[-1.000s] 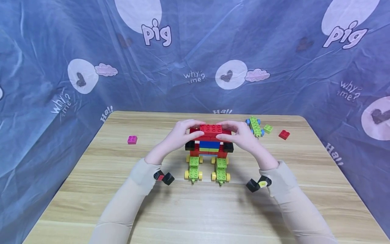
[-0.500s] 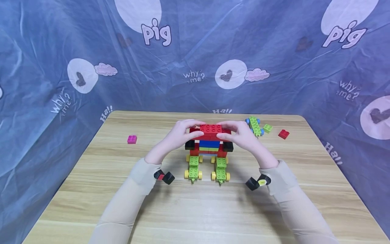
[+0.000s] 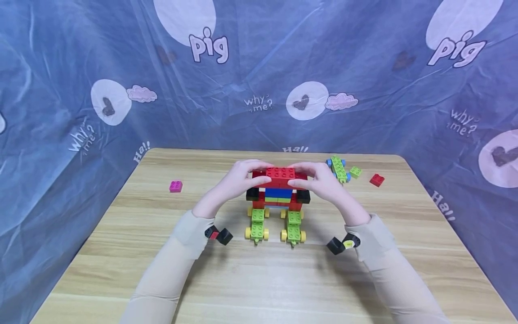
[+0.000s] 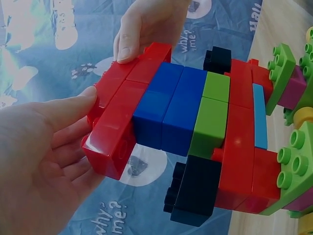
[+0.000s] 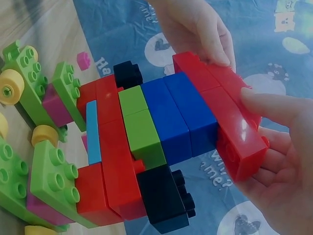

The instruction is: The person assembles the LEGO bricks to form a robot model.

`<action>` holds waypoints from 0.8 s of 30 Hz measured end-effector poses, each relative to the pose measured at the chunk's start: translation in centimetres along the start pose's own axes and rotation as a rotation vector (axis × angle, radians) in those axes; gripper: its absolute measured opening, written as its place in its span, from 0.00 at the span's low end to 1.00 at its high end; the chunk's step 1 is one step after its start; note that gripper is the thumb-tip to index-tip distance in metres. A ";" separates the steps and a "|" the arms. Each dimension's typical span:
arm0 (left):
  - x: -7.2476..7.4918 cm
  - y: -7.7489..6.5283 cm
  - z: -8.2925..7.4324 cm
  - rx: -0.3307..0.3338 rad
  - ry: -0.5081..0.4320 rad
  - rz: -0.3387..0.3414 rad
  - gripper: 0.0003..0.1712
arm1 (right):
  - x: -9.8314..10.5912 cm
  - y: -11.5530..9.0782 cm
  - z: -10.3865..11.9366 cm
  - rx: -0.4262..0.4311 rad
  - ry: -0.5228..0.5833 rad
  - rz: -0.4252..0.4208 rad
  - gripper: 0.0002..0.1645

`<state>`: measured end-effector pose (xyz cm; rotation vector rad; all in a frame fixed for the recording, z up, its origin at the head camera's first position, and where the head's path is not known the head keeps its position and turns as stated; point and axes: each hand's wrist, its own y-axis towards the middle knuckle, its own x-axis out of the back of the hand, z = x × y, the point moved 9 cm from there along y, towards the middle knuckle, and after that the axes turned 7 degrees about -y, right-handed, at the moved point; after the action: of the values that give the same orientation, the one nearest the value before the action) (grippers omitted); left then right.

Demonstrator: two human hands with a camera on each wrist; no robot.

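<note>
A tall model of toy building bricks (image 3: 278, 193) stands mid-table. Red bricks (image 4: 120, 100) form its wide top, above a blue (image 4: 168, 107) and lime green middle. Below are more red bricks, with a black brick (image 5: 164, 198) sticking out on each side. Two lime green wheeled bases (image 3: 257, 230) with yellow wheels carry it. My left hand (image 3: 243, 177) holds the left end of the red top, thumb in front and fingers behind. My right hand (image 3: 321, 180) grips the right end the same way. The fingers behind are partly hidden in the head view.
A pink brick (image 3: 176, 186) lies on the table at the left. Toward the back right are a lime green car base (image 3: 339, 169) with blue wheels, a small lime green brick (image 3: 355, 172) and a red brick (image 3: 377, 180). Blue patterned cloth (image 3: 259, 67) hangs behind the table.
</note>
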<state>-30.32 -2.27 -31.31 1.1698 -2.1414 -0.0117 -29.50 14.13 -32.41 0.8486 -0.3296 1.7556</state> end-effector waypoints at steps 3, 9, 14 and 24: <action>0.0 0.0 0.0 0.005 -0.002 0.005 0.23 | 0.0 0.0 -0.2 -0.001 0.001 0.001 0.26; 0.0 0.0 0.1 0.011 0.015 0.006 0.23 | -0.1 0.0 -0.2 0.004 0.004 0.003 0.26; 0.0 0.0 0.0 0.010 0.023 0.002 0.23 | -0.1 0.0 -0.1 0.010 -0.014 -0.001 0.27; -0.1 0.1 0.0 0.018 0.005 0.012 0.23 | 0.0 0.0 -0.1 0.004 -0.025 0.001 0.27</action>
<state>-30.39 -2.17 -31.35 1.1660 -2.1484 0.0158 -29.56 14.16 -32.51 0.8742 -0.3432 1.7486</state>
